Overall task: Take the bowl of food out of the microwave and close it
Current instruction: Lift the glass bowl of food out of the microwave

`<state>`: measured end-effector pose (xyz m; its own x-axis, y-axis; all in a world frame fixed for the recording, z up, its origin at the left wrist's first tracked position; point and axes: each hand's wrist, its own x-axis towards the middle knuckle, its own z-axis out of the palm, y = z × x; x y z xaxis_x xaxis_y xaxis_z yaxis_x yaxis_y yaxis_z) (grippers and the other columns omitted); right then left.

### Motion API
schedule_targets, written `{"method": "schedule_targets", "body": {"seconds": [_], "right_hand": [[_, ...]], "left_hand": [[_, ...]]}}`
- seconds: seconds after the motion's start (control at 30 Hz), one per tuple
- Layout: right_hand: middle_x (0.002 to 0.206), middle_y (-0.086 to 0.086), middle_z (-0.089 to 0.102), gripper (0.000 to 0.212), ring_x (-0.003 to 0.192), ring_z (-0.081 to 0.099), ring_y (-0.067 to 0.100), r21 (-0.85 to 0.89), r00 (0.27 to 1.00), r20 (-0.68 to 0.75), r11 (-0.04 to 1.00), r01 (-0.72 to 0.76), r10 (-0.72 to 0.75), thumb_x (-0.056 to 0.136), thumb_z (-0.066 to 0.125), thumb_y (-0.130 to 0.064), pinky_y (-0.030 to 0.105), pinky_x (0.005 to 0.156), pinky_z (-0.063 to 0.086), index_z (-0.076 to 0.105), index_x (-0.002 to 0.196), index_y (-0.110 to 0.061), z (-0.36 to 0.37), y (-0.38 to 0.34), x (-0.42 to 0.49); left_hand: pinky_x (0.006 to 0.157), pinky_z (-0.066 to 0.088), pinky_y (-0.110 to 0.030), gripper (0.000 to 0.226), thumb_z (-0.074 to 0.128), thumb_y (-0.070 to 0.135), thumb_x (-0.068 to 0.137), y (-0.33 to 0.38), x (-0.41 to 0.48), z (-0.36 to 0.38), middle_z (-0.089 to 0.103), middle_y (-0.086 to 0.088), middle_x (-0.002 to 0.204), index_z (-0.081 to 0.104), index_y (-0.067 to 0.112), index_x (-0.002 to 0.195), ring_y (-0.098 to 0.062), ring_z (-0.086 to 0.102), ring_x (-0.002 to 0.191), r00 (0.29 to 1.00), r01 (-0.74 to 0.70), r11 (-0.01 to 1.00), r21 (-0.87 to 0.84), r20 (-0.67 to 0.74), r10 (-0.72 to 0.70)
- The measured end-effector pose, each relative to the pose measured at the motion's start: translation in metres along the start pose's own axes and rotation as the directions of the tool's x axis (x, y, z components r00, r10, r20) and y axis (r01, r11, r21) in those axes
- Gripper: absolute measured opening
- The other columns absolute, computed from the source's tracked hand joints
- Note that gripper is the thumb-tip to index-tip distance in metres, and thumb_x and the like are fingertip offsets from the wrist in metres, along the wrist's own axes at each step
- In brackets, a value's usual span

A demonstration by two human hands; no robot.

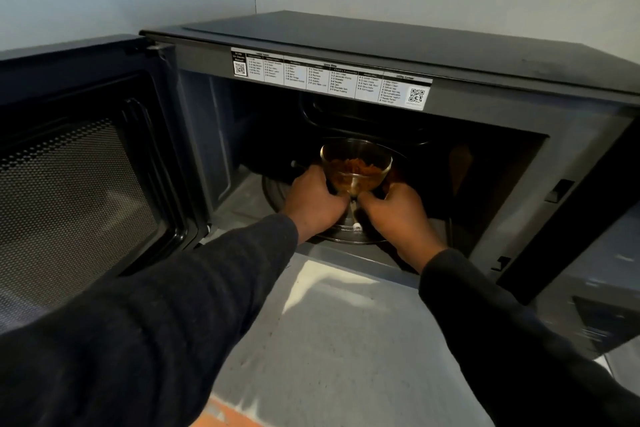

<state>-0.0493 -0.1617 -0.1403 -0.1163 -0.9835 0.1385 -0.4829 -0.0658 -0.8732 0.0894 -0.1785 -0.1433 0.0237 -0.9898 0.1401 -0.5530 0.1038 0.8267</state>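
One microwave, one glass bowl, two hands of mine, both inside the oven. At nine o'clock the microwave door stands swung wide open on its left hinge, its one mesh window facing me. Along the upper lip of the cavity runs one white label printed with menu tables and two QR codes, one at each end.

My left hand, in a dark sleeve, reaches in from seven o'clock and curls against the bowl's left side; my right hand comes in from five o'clock and curls against its lower right. Both grips are partly closed around the glass, thumbs toward me, and the fingers behind the bowl are hidden, so I cannot tell how firm the hold is.

The bowl sits upright at the centre of the cavity, over the single round glass turntable, mouth facing straight up, round with no long axis. Orange-brown food fills its lower half. Whether its base touches the turntable I cannot tell. A grey tabletop lies below the opening, at six o'clock.
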Motion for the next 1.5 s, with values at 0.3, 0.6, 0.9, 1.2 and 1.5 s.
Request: {"method": "schedule_targets", "body": {"seconds": [0.3,0.6,0.9,1.2,1.5], "right_hand": [[0.113,-0.006,0.069,0.043,0.106,0.066,0.013,0.187,1.0,-0.018,0.982,-0.01,0.014,0.089,0.067,-0.013,0.032,0.087,0.054,0.052,0.128,-0.022,0.006,0.0,-0.034],[0.115,-0.027,0.071,0.055,0.11,0.065,-0.004,0.398,0.991,-0.135,0.916,0.055,-0.001,0.091,0.063,-0.025,0.034,0.102,0.053,0.048,0.142,-0.039,-0.005,-0.034,-0.114],[0.116,-0.019,0.066,0.055,0.088,0.073,0.003,0.527,0.949,-0.202,0.843,-0.104,0.244,0.092,0.069,-0.02,0.045,0.083,0.063,0.051,0.138,-0.046,-0.038,-0.069,-0.181],[0.129,0.002,0.063,0.041,0.105,0.067,0.026,0.486,0.922,-0.206,0.852,-0.194,0.327,0.098,0.056,-0.018,0.031,0.057,0.062,0.059,0.132,-0.04,-0.109,-0.088,-0.233],[0.112,-0.004,0.075,0.036,0.096,0.074,0.021,0.452,0.918,-0.241,0.873,-0.183,0.317,0.097,0.058,-0.021,0.032,0.059,0.061,0.065,0.124,-0.044,-0.186,-0.083,-0.28]], "left_hand": [[0.072,0.04,-0.01,0.052,0.07,0.021,0.087,0.006,-0.038,-0.012,0.064,0.006,0.117,0.049,0.027,0.134,-0.008,0.058,0.101,0.996,-0.081,0.993,-0.084,-0.033,0.078],[0.092,0.047,-0.009,0.059,0.069,0.013,0.087,0.026,-0.12,-0.037,0.068,0.021,0.122,0.052,0.043,0.136,0.009,0.06,0.114,0.996,-0.073,0.946,-0.317,-0.072,0.053],[0.088,0.043,-0.003,0.046,0.069,0.014,0.089,0.072,-0.201,-0.069,0.068,0.02,0.119,0.057,0.032,0.13,0.015,0.058,0.11,0.997,-0.06,0.961,-0.271,-0.069,0.043],[0.072,0.062,-0.04,0.011,0.065,0.028,0.096,0.127,-0.243,-0.082,0.073,0.002,0.078,0.065,0.02,0.088,-0.016,0.071,0.074,0.984,0.114,0.863,-0.491,-0.062,-0.166],[0.072,0.063,-0.042,0.018,0.057,0.034,0.098,0.18,-0.254,-0.054,0.074,-0.007,0.068,0.067,0.022,0.106,-0.019,0.071,0.057,0.876,0.35,0.86,-0.37,0.454,-0.161]]}}
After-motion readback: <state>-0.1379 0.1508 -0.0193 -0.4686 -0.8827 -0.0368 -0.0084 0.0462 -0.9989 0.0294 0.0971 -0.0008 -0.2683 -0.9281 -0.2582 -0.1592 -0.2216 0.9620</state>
